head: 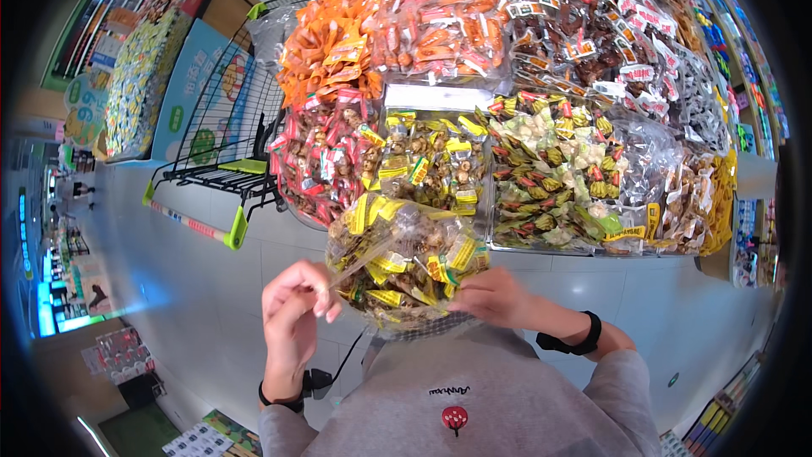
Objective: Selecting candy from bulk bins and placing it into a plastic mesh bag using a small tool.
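A clear plastic bag (pixel 406 260) full of small yellow-labelled snack packs is close in front of my body. My left hand (pixel 298 308) is at the bag's left side, its thumb and fingers pinched on the plastic edge. On the right side, my right hand (pixel 488 298) grips the bag's edge between thumb and fingers. Just beyond the bag lie similar yellow-labelled packs (pixel 438 165) in a metal tray. Red-labelled packs (pixel 327 158) are heaped to their left, and green packs (pixel 545 171) to their right.
A black wire shopping cart (pixel 222 139) with a green-ended handle stands left of the display. Orange packs (pixel 336 44), sausage packs (pixel 438 25) and dark vacuum-sealed packs (pixel 571 32) are piled farther back. Tiled floor (pixel 222 304) shows around me. Stocked shelves (pixel 748 63) line the right.
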`<action>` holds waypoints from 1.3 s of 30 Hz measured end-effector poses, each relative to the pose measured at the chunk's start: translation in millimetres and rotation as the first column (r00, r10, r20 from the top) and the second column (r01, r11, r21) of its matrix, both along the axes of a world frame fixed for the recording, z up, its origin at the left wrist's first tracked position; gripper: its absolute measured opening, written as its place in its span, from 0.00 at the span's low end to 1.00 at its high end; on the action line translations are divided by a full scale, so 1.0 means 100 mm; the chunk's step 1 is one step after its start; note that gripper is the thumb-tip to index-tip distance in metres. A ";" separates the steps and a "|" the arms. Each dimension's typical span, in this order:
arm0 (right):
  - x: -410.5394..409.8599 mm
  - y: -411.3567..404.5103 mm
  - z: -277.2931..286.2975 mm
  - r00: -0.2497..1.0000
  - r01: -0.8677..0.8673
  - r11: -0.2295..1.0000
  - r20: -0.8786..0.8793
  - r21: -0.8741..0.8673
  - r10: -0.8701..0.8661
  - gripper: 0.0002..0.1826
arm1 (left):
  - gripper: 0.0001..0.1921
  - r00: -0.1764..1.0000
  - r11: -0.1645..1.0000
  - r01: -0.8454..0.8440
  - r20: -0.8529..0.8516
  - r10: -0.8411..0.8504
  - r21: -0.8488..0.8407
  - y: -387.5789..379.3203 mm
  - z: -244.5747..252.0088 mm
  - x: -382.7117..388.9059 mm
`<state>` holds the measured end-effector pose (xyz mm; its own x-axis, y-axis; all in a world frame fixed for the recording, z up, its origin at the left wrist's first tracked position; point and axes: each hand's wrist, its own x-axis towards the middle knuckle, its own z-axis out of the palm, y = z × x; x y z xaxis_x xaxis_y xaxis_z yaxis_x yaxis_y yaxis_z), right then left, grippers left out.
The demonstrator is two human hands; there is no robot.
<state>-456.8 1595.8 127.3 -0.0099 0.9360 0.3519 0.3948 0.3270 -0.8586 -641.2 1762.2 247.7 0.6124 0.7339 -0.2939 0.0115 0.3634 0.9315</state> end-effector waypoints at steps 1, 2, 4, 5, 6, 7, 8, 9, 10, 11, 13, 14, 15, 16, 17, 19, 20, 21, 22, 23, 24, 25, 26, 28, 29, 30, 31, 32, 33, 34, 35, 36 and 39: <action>-0.03 0.03 0.02 1.000 -0.013 1.000 0.002 0.001 0.013 0.07 | 0.03 1.000 1.000 -0.013 0.002 0.013 0.001 -0.05 0.01 -0.08; -0.06 0.05 0.04 0.995 -0.069 0.997 -0.074 -0.037 0.066 0.06 | 0.03 0.999 0.998 -0.038 -0.016 0.038 0.050 -0.10 0.01 -0.15; -0.10 0.08 0.04 0.948 -0.234 0.961 -0.251 -0.144 0.194 0.07 | 0.08 0.996 0.996 -0.085 0.034 0.084 0.032 -0.19 0.01 -0.39; -0.11 0.09 0.07 0.945 -0.254 0.957 -0.248 -0.140 0.214 0.07 | 0.08 0.994 0.994 -0.106 0.037 0.104 0.037 -0.25 0.00 -0.46; -0.15 0.08 0.11 0.934 -0.303 0.934 -0.250 -0.186 0.253 0.07 | 0.09 0.991 0.990 -0.133 0.027 0.132 0.038 -0.32 -0.01 -0.53; -0.18 0.08 0.12 0.923 -0.350 0.907 -0.253 -0.233 0.291 0.07 | 0.09 0.987 0.986 -0.159 0.018 0.159 0.040 -0.38 -0.03 -0.59; -0.23 0.10 0.07 0.900 -0.373 0.914 -0.303 -0.161 0.314 0.09 | 0.11 0.984 0.983 -0.179 0.020 0.179 0.038 -0.44 -0.06 -0.65; -0.28 0.12 0.10 0.891 -0.395 0.904 -0.308 -0.164 0.333 0.09 | 0.11 0.979 0.979 -0.202 0.015 0.202 0.033 -0.52 -0.10 -0.73; -0.34 0.15 0.16 0.888 -0.372 0.903 -0.367 -0.217 0.278 0.13 | 0.11 0.991 0.986 -0.127 -0.025 0.131 0.108 -0.58 -0.14 -0.79; -0.39 0.17 0.22 0.882 -0.348 0.897 -0.419 -0.272 0.215 0.19 | 0.11 0.996 0.983 -0.045 -0.071 0.058 0.178 -0.63 -0.17 -0.83; -0.43 0.26 0.28 0.859 -0.429 0.839 -0.439 -0.335 0.264 0.25 | 0.10 0.995 0.980 -0.001 -0.101 0.022 0.198 -0.70 -0.16 -0.85; -0.44 0.31 0.29 0.843 -0.481 0.784 -0.455 -0.393 0.289 0.31 | 0.10 0.986 0.980 0.052 -0.164 -0.020 0.192 -0.75 -0.14 -0.83; -0.50 0.35 0.29 0.836 -0.498 0.774 -0.456 -0.392 0.306 0.31 | 0.09 0.972 0.978 0.102 -0.228 -0.059 0.184 -0.80 -0.12 -0.84; -0.57 0.38 0.28 0.837 -0.533 0.717 -0.406 -0.450 0.367 0.33 | 0.08 0.961 0.970 0.151 -0.257 -0.099 0.189 -0.82 -0.13 -0.87; -0.62 0.44 0.24 0.829 -0.560 0.657 -0.347 -0.505 0.439 0.36 | 0.08 0.965 0.972 0.124 -0.251 -0.071 0.200 -0.84 -0.20 -0.85; -0.77 0.50 0.21 0.814 -0.538 0.593 -0.185 -0.599 0.551 0.31 | 0.06 0.961 0.933 0.201 -0.245 -0.129 0.297 -0.89 -0.35 -0.79; -0.87 0.47 0.00 0.836 -0.545 0.722 -0.207 -0.426 0.509 0.25 | 0.06 0.967 0.932 0.169 -0.237 -0.094 0.320 -0.91 -0.40 -0.77; -0.95 0.40 -0.25 0.852 -0.517 0.823 -0.239 -0.236 0.467 0.20 | 0.05 0.953 0.916 0.238 -0.261 -0.156 0.323 -0.88 -0.46 -0.76; -1.00 0.41 -0.29 0.837 -0.543 0.810 -0.217 -0.220 0.502 0.20 | 0.04 0.935 0.897 0.297 -0.292 -0.203 0.326 -0.83 -0.51 -0.81; -1.02 0.41 -0.32 0.872 -0.489 0.837 -0.171 -0.245 0.459 0.15 | 0.04 0.943 0.898 0.269 -0.283 -0.173 0.348 -0.75 -0.56 -0.90; -1.08 0.43 -0.34 0.903 -0.429 0.863 -0.125 -0.268 0.410 0.10 | 0.04 0.910 0.861 0.377 -0.309 -0.276 0.341 -0.64 -0.62 -0.99; -1.17 0.46 -0.29 0.897 -0.441 0.859 -0.109 -0.261 0.428 0.10 | 0.04 0.862 0.811 0.485 -0.336 -0.380 0.328 -0.51 -0.67 -1.08; -1.25 0.49 -0.22 0.929 -0.369 0.886 -0.069 -0.281 0.365 0.09 | 0.05 0.838 0.798 0.532 -0.311 -0.448 0.284 -0.34 -0.78 -1.20; -1.46 0.48 -0.26 0.950 -0.311 0.905 -0.068 -0.291 0.305 0.08 | 0.08 0.911 0.848 0.391 -0.284 -0.300 0.358 0.13 -0.95 -1.43; -1.56 0.47 -0.25 0.949 -0.312 0.905 -0.053 -0.289 0.311 0.08 | 0.09 0.970 0.803 0.187 -0.237 -0.059 0.566 0.44 -1.15 -1.53; -1.64 0.51 -0.27 0.951 -0.292 0.897 0.000 -0.330 0.310 0.08 | 0.11 0.944 0.605 0.134 -0.287 0.164 0.785 0.83 -1.26 -1.60; -1.72 0.57 -0.26 0.948 -0.274 0.888 0.054 -0.371 0.315 0.08 | 0.16 0.863 0.431 0.185 -0.356 0.360 0.883 1.15 -1.28 -1.68; -1.81 0.64 -0.23 0.944 -0.274 0.887 0.071 -0.370 0.322 0.08 | 0.21 0.816 0.257 0.253 -0.349 0.461 0.933 1.50 -1.45 -1.81; -1.90 0.69 -0.22 0.969 -0.207 0.928 0.068 -0.310 0.238 0.08 | 0.23 0.747 0.106 0.408 -0.399 0.532 0.907 1.81 -1.57 -1.91; -1.98 0.74 -0.21 0.986 -0.141 0.958 0.056 -0.249 0.160 0.07 | 0.22 0.689 0.109 0.524 -0.496 0.528 0.844 2.04 -1.73 -2.07; -2.05 0.73 -0.18 0.996 -0.062 0.979 0.044 -0.196 0.072 0.07 | 0.21 0.628 0.113 0.628 -0.587 0.511 0.770 2.16 -1.87 -2.16; -2.07 0.76 -0.16 0.999 -0.028 0.967 0.033 -0.252 0.038 0.06 | 0.21 0.649 0.111 0.614 -0.580 0.492 0.781 2.21 -1.89 -2.13; -2.19 0.77 0.12 0.988 0.028 0.919 0.148 -0.394 0.033 0.05 | 0.16 0.691 0.202 0.574 -0.602 0.400 0.793 2.28 -1.95 -2.11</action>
